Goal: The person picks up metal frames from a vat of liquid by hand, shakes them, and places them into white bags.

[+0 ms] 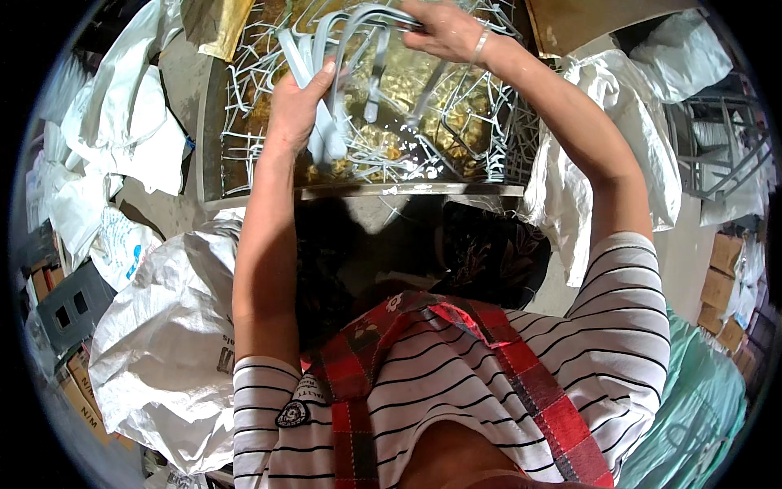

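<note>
My left hand (298, 107) is closed around a bundle of flat, pale grey strips (327, 137), its thumb lying along them. Several of these strips curve over at the top like hooks, and their material is not plain to me. At the upper right, my right hand (444, 34) grips the far ends of the curved grey strips (376, 11). Both hands are over a wide tub (407, 191) of shallow, yellowish water. Thin grey-white branching pieces (244, 106) lie along its sides and in the water, with more near the front rim.
White woven sacks (175, 334) slump beside the tub on the left, with another white sack (627, 138) on the right. Brown sheets (586, 20) edge the tub's far corners. Cardboard boxes (721, 277) stand at far right, and a green sack (692, 399) is at lower right.
</note>
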Tool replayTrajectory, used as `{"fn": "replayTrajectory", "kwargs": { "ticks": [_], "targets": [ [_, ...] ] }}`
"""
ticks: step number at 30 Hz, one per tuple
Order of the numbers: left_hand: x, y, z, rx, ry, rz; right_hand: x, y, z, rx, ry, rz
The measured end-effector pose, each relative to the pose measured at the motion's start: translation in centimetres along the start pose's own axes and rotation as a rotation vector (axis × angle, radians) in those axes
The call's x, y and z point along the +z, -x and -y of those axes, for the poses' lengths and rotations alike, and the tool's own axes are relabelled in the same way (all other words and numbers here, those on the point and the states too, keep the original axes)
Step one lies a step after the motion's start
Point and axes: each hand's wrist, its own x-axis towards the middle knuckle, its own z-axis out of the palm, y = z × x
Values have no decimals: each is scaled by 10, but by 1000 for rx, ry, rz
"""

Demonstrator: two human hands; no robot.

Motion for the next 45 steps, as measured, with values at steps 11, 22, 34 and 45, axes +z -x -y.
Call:
{"fn": "replayTrajectory", "kwargs": {
  "ticks": [11,22,34,45],
  "targets": [
    [-41,-14,-15,-219,380,-262,153,79,-157,164,726,279],
    [9,-6,26,-419,48,-274,81,42,-68,383,442,269],
    [18,-1,40,-523,289,-4,112,10,29,-32,-521,-14],
    [-52,-19,46,-450,510,-245,128,31,-248,1021,206,130]
  ]
}}
